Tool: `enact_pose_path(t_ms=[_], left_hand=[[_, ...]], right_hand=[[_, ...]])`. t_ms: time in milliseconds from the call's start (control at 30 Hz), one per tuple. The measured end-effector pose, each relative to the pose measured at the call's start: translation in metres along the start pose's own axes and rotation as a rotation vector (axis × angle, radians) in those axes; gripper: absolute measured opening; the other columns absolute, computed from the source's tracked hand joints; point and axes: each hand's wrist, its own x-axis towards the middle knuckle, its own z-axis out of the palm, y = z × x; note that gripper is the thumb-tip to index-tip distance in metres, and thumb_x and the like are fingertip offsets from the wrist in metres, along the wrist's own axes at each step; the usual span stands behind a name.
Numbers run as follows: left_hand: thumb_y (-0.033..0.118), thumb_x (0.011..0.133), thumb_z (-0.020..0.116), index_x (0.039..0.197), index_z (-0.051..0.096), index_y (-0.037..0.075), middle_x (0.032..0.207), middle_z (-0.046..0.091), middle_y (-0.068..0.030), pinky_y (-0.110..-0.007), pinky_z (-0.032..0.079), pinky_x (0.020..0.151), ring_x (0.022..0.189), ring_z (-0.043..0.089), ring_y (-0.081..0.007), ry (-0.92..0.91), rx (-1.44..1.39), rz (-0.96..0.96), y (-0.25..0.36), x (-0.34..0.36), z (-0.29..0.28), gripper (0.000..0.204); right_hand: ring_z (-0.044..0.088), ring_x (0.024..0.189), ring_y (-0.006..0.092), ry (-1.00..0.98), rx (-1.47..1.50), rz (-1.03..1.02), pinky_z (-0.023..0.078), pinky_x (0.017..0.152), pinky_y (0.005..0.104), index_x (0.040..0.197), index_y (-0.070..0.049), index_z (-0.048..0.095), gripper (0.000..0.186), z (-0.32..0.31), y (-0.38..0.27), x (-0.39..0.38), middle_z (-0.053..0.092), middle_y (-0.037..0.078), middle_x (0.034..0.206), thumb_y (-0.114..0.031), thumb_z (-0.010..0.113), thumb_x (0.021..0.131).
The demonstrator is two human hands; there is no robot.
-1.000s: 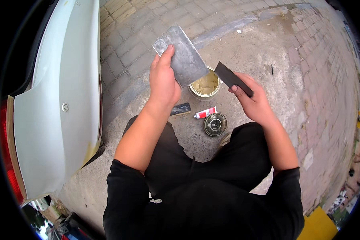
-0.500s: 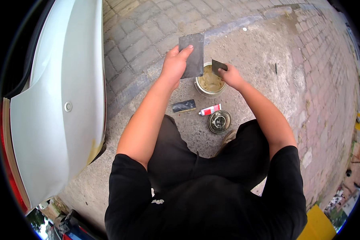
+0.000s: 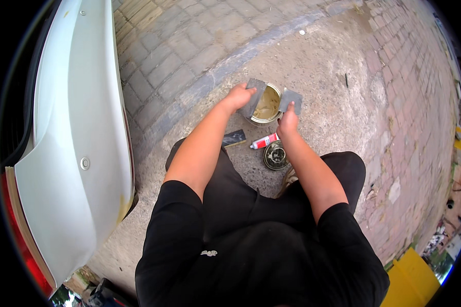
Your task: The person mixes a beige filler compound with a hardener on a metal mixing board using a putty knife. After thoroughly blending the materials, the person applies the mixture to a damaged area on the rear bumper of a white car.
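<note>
An open tin of tan body filler (image 3: 267,105) stands on the ground in front of me. My left hand (image 3: 239,97) grips a dark grey flat plate (image 3: 254,94), thumb on top, tilted beside the tin's left rim. In my right hand (image 3: 288,122) is a small grey putty spreader (image 3: 291,101), held at the right rim with a finger laid along it. Whether either piece touches the rim I cannot tell. Nearer my knees lie a red and white tube (image 3: 264,141), the tin's round lid (image 3: 276,155) and a black sanding block (image 3: 234,138).
A white car bumper (image 3: 71,153) with yellowish patches fills the left side, close to my left arm. Grey paving (image 3: 174,56) and a kerb line (image 3: 210,77) run beyond the tin. Reddish bricks (image 3: 404,128) cover the right. A yellow panel (image 3: 412,281) is at lower right.
My left hand has brought the plate down and nearer, to the tin's left rim. The right hand has drawn back slightly and turned the spreader so its flat face shows.
</note>
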Motion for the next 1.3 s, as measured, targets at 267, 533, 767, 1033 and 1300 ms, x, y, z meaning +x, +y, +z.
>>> enact_pose_path(t_ms=[267, 533, 767, 1033, 1300], left_hand=[[0.027, 0.091, 0.061, 0.132, 0.051, -0.008, 0.133, 0.055, -0.0221, -0.038, 0.045, 0.097, 0.122, 0.055, -0.0312, -0.019, 0.081, -0.002, -0.017, 0.020, 0.002, 0.055], [0.023, 0.090, 0.062, 0.119, 0.060, -0.003, 0.108, 0.066, -0.0171, -0.038, 0.051, 0.080, 0.097, 0.065, -0.0247, -0.263, 0.347, -0.164, -0.017, -0.001, 0.003, 0.039], [0.021, 0.090, 0.061, 0.112, 0.065, -0.001, 0.101, 0.069, -0.0154, -0.038, 0.051, 0.080, 0.092, 0.067, -0.0241, 0.009, 0.062, -0.028, -0.014, 0.011, -0.008, 0.031], [0.022, 0.090, 0.062, 0.121, 0.061, -0.002, 0.109, 0.068, -0.0139, -0.038, 0.052, 0.084, 0.095, 0.067, -0.0249, -0.249, 0.247, -0.122, -0.023, 0.013, 0.000, 0.039], [0.019, 0.089, 0.062, 0.116, 0.063, -0.001, 0.101, 0.069, -0.0138, -0.039, 0.052, 0.078, 0.089, 0.067, -0.0244, -0.120, 0.291, -0.123, -0.019, -0.004, -0.013, 0.033]], right_hand=[[0.054, 0.118, 0.0247, -0.166, 0.292, 0.037, 0.041, 0.104, 0.0377, 0.132, 0.006, 0.048, 0.050, 0.010, -0.014, -0.010, 0.055, 0.016, 0.131, -0.034, 0.047, 0.102], [0.051, 0.121, 0.0221, -0.371, 0.323, -0.058, 0.039, 0.104, 0.0369, 0.135, 0.001, 0.046, 0.048, 0.007, -0.036, 0.040, 0.055, 0.011, 0.132, -0.031, 0.051, 0.100], [0.058, 0.108, 0.0234, 0.213, 0.102, -0.107, 0.043, 0.094, 0.0374, 0.122, 0.007, 0.057, 0.052, 0.007, -0.020, 0.001, 0.061, 0.015, 0.122, -0.039, 0.051, 0.099], [0.058, 0.105, 0.0238, 0.137, 0.154, -0.151, 0.043, 0.093, 0.0361, 0.112, 0.013, 0.059, 0.061, 0.012, 0.000, 0.012, 0.063, 0.019, 0.114, -0.045, 0.054, 0.097], [0.060, 0.103, 0.0235, 0.107, 0.033, -0.322, 0.047, 0.089, 0.0358, 0.118, 0.008, 0.059, 0.049, 0.011, -0.036, 0.010, 0.063, 0.016, 0.117, -0.037, 0.054, 0.098]])
